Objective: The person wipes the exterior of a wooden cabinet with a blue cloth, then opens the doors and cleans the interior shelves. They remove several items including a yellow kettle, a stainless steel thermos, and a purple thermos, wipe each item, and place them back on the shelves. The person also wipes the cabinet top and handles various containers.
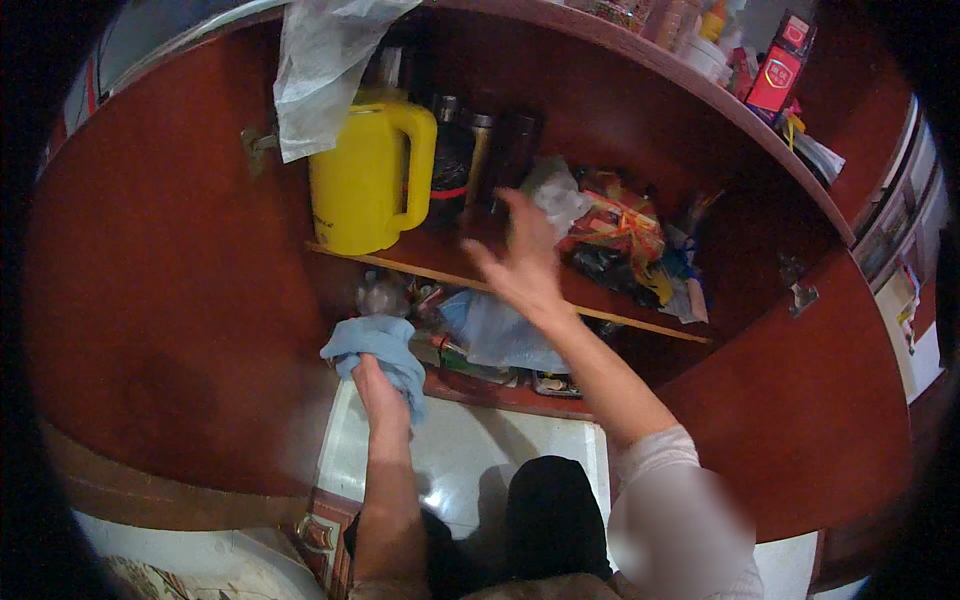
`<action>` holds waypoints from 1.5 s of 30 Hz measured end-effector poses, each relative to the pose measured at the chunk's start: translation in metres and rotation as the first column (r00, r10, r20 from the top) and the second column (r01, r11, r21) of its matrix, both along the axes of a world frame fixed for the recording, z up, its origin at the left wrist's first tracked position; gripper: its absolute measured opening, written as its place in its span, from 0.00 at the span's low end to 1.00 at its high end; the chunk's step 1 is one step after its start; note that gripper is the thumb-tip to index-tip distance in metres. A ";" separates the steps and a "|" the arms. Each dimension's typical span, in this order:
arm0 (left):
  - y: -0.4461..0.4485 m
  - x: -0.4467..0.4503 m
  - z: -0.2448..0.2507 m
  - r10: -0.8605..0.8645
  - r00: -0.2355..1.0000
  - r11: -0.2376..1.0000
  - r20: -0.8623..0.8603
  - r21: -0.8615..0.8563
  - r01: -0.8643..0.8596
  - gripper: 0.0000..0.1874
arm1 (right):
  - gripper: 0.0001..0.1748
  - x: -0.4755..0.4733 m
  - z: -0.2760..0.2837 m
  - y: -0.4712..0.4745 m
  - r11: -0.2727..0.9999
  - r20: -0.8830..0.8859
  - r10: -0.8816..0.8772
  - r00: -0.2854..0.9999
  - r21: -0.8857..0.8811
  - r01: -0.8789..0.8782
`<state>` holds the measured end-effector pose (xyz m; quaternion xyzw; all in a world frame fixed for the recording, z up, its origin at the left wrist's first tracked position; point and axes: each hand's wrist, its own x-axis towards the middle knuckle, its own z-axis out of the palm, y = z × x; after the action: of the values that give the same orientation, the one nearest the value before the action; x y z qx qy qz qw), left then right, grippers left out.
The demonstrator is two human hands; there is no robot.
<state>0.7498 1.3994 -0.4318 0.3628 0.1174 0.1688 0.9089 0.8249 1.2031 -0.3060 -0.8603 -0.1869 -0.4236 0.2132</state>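
Note:
A light blue cloth [379, 341] is bunched in my left hand [381, 396], low before the cabinet opening. My right hand [525, 255] is raised with its fingers spread, blurred, in front of the cabinet shelf [465, 274]; nothing is in its grasp. To its left on the shelf stands a yellow electric kettle [360, 187] with its handle turned to the right. Dark bottles or flasks [517, 142] are behind it. Close by on the right lie a crumpled white plastic bag [559, 196] and a red patterned bag tied with ribbon [619, 225].
A translucent plastic sheet [319, 75] hangs over the cabinet's upper left edge. Two dark red doors [165, 300] [810, 420] swing out at both sides. Under the shelf are a pale blue plastic bag [502, 337] and small clutter. Bottles and a red box [780, 75] stand on top.

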 end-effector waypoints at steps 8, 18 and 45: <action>-0.021 -0.005 -0.004 -0.221 0.975 0.936 0.000 0.280 0.212 0.17 | 0.31 -0.016 -0.005 -0.207 0.874 -0.062 -0.486 0.872 -0.064 0.482; -0.135 0.013 0.101 -0.101 0.964 0.617 0.245 0.776 -0.132 0.17 | 0.12 -0.035 -0.028 -0.220 0.971 0.207 -0.237 0.949 0.093 0.222; -0.189 0.143 0.163 0.079 0.850 0.293 0.522 0.802 -0.520 0.12 | 0.19 -0.022 -0.030 -0.223 0.957 0.046 -0.209 0.977 0.217 0.194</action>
<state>0.8924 1.2101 -0.2685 0.7387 -0.1118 0.4432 0.4954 0.8030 0.9804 -0.3359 -0.8322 -0.0593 -0.4899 0.2527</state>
